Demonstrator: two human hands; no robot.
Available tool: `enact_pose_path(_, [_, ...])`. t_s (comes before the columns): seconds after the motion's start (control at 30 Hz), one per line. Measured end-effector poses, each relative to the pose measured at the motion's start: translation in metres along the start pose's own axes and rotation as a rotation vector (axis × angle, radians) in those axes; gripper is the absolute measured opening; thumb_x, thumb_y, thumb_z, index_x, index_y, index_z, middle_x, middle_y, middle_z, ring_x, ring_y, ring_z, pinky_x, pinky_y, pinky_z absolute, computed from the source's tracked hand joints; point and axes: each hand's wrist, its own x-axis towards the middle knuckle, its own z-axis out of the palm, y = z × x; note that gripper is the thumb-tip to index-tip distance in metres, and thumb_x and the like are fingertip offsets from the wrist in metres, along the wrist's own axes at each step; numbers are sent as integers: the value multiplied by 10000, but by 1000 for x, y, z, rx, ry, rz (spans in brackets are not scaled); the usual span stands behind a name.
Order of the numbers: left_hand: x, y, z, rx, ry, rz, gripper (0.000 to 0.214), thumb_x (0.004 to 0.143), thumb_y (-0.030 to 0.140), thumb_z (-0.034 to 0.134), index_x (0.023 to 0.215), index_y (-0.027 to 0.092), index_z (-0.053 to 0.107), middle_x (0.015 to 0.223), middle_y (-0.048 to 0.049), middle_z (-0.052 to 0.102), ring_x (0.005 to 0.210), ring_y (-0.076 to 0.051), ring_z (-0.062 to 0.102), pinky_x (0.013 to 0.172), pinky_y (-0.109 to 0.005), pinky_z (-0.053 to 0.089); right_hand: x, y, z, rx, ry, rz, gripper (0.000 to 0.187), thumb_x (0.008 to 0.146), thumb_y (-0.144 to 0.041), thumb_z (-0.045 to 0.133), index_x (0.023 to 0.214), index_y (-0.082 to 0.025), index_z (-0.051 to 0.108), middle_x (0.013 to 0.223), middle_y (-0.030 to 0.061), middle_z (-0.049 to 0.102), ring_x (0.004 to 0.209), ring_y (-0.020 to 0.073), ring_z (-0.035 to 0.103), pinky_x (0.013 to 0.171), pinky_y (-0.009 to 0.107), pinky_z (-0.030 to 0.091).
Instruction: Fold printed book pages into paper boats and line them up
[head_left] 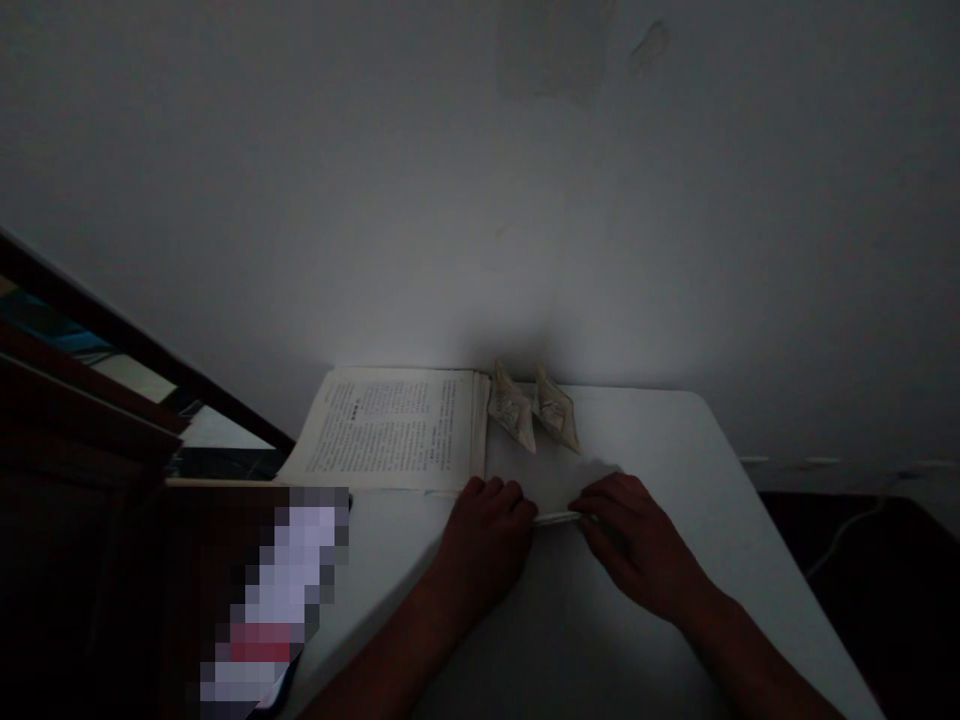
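Note:
A white sheet of paper (555, 480) lies on the white table (675, 450), partly folded, between my two hands. My left hand (484, 535) rests on its left edge with fingers curled down against the fold. My right hand (637, 540) presses on its right part, fingers bent over the paper's near edge. Just beyond the sheet stand two small folded paper boats (534, 408), side by side. An open book (390, 428) with printed text lies to the left of them.
A plain wall rises right behind the table. A dark wooden frame (112, 340) slants at the left, with dark furniture below it. A blurred-out patch covers something at the lower left. The table's right edge drops to a dark floor with a cable (847, 530).

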Motion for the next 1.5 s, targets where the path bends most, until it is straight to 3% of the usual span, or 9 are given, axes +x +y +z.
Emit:
enact_pose_path(0.2, [1,3,-13,-487,29,-154,149,840,213,487,771,168,611,745,-16,587,696,-149,539,651,-257,374,-6,1,9,313,490,306,217,827,-243,558,1042,-211,552,891,55,596,824,196,585,737,344,477])
enact_pose_path(0.37, [5,8,-25,-895,-8,-341,163,770,283,577,662,162,590,595,37,493,575,-116,466,530,-218,305,-3,0,12,531,911,375,267,801,-262,589,1052,-217,510,902,46,574,749,173,589,704,335,479])
enact_pose_path(0.43, [7,8,-24,-1046,-23,-412,219,758,345,593,649,156,583,552,47,450,523,-103,417,492,-215,268,-2,-1,9,518,835,398,202,813,-291,566,997,-211,539,853,38,581,726,172,583,673,318,476])
enact_pose_path(0.5, [10,10,-22,-1201,-32,-465,262,745,393,607,653,148,583,538,46,448,491,-91,385,473,-211,253,-1,-3,7,492,567,412,140,830,-329,535,856,-201,584,748,27,587,689,172,572,625,292,467])
enact_pose_path(0.6, [16,17,-17,-1420,-39,-468,262,735,394,623,702,134,606,567,29,490,502,-87,400,486,-206,282,-1,-7,9,523,249,351,246,838,-394,502,712,-198,581,649,7,569,626,164,551,573,272,447])
enact_pose_path(0.7, [23,25,-13,-1548,-66,-437,245,718,369,644,702,127,610,572,24,499,514,-87,414,498,-203,305,-1,-9,15,551,93,364,310,856,-410,470,655,-191,559,583,-11,540,546,140,515,515,248,415])
enact_pose_path(0.97, [18,20,10,-1645,-81,-340,282,759,391,612,857,128,641,723,-10,588,613,-112,501,585,-217,361,-4,-11,18,593,45,402,358,887,-386,421,593,-189,469,525,-45,418,483,104,401,461,220,329])
enact_pose_path(1.3, [12,13,16,-1441,-26,-296,287,733,393,646,761,108,655,655,1,560,605,-118,487,582,-226,362,-6,-11,15,593,-74,326,317,870,-371,459,617,-185,496,553,-46,420,510,100,402,478,209,330])
enact_pose_path(1.5, [11,15,19,-1486,32,-303,258,701,350,681,752,98,656,676,-21,601,628,-130,523,606,-241,398,-5,-9,15,559,-131,283,351,877,-374,451,591,-175,496,520,-48,411,483,89,387,464,202,310])
